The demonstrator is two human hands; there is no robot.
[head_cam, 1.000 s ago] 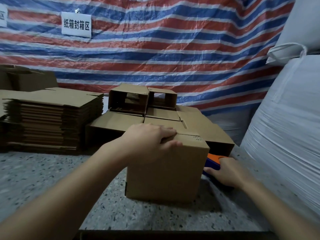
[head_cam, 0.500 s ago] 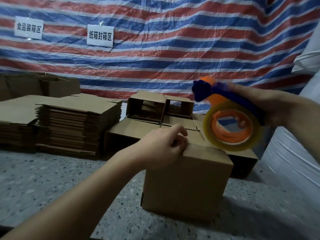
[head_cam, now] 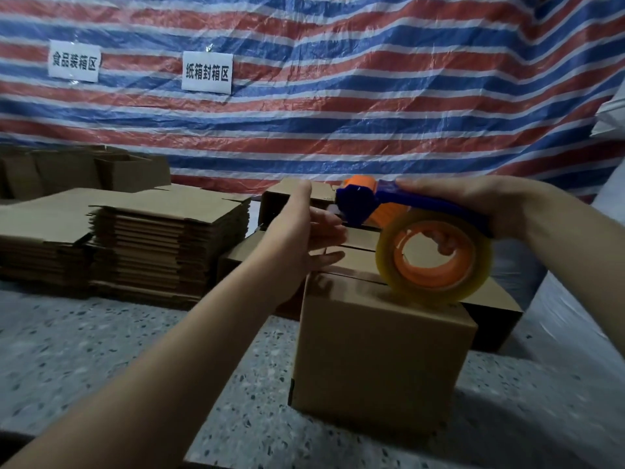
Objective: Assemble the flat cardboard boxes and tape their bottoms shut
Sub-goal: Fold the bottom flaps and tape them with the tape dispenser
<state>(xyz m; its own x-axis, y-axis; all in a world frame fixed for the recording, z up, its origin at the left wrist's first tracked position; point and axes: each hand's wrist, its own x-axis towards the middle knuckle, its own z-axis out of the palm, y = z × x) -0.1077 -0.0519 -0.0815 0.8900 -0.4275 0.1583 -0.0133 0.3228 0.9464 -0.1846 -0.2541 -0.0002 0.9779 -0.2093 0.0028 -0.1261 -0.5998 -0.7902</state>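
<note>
Judging from how things lie, the job is somewhere in its middle — one cardboard box [head_cam: 382,350] stands erected on the speckled table [head_cam: 101,360], its flaps folded down on top, and no strip of tape can yet be made out across them. The tape dispenser [head_cam: 406,231], blue-handled with an orange hub and a clear roll, is held just above the box's far top edge by the right hand [head_cam: 473,204], whose fingers are wrapped round the handle. The left hand [head_cam: 304,235] is raised between box and dispenser with its fingers straight and loosely apart, close to the dispenser's blue head; whether the loose end of the tape is touched by them cannot be told, as that spot is blurred. The step in hand is therefore taken to be the drawing-out of the tape before the seam is sealed. Behind this box a cluster of assembled boxes [head_cam: 294,204] is seen, stacked against the striped tarpaulin [head_cam: 338,113], which suggests that several have already been made up; whether their bottoms are taped is hidden. To the left a tall stack of flat boxes [head_cam: 162,242] is left untouched, with further flats beside it — so a good share of the work is judged to remain.
</note>
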